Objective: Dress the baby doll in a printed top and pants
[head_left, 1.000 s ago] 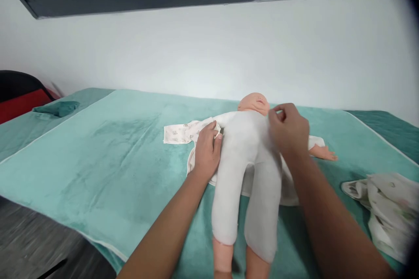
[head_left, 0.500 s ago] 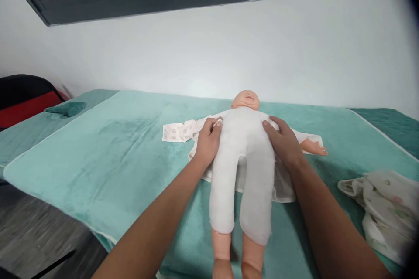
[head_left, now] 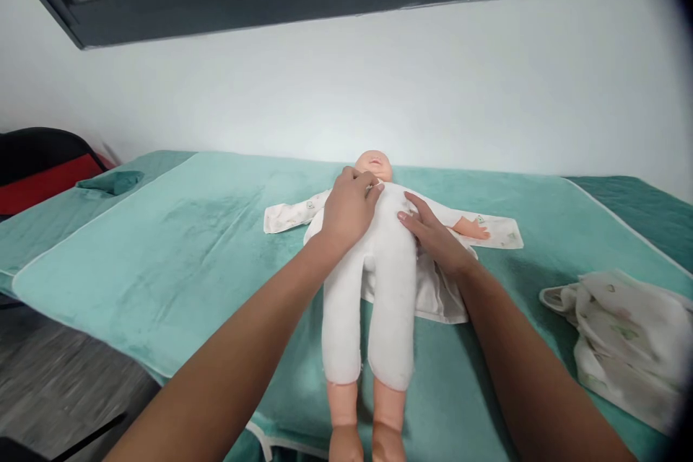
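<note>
A baby doll (head_left: 373,289) with a white cloth body lies on its back on a teal towel (head_left: 178,245), head toward the wall. Under it is spread an open white printed garment (head_left: 501,233), with sleeves out to both sides. My left hand (head_left: 349,209) rests on the doll's left shoulder near the neck, fingers curled and pinching the white fabric there. My right hand (head_left: 430,234) lies flat on the doll's chest and side with fingers stretched out. The doll's bare arm (head_left: 471,229) sticks out to the right over the sleeve.
A crumpled white printed cloth (head_left: 622,339) lies at the right on the towel. A folded teal cloth (head_left: 111,180) sits at the far left, with a black and red object (head_left: 37,166) behind it. A white wall and dark window frame rise beyond.
My left hand has slid from the doll's side up to its shoulder near the neck. My right hand has come down from the shoulder and now lies flat on the chest.
</note>
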`<state>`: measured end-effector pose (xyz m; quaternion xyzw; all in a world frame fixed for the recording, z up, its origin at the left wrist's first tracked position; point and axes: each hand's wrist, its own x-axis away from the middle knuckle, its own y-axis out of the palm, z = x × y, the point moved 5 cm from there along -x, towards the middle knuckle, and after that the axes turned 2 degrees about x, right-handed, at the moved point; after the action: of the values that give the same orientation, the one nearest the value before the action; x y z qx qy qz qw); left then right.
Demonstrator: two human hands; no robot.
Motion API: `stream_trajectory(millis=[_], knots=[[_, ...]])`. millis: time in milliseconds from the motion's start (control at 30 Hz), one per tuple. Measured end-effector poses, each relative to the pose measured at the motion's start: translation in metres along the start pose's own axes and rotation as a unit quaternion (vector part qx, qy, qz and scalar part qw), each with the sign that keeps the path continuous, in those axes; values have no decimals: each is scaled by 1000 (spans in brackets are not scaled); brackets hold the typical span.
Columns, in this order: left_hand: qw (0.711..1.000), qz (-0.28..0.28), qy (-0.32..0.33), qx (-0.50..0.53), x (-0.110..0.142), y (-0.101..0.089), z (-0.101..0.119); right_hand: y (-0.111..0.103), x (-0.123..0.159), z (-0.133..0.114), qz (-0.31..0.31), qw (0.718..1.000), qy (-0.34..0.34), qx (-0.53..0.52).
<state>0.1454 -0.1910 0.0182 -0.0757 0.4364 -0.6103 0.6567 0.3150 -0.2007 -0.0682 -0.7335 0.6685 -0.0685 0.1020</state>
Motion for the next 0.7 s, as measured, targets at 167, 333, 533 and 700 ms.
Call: stream_trajectory(millis=[167, 333, 533, 700], knots=[[986, -70, -22, -150, 16, -15, -3, -8, -5, 11, 59, 998, 5, 20], [972, -159, -54, -163, 29, -37, -17, -13, -8, 16, 110, 991, -21, 67], [974, -210, -46, 66, 43, -26, 24, -12, -6, 10, 97, 989, -17, 112], [940, -286, 31, 182, 53, -6, 61, -12, -5, 7, 73, 990, -39, 113]])
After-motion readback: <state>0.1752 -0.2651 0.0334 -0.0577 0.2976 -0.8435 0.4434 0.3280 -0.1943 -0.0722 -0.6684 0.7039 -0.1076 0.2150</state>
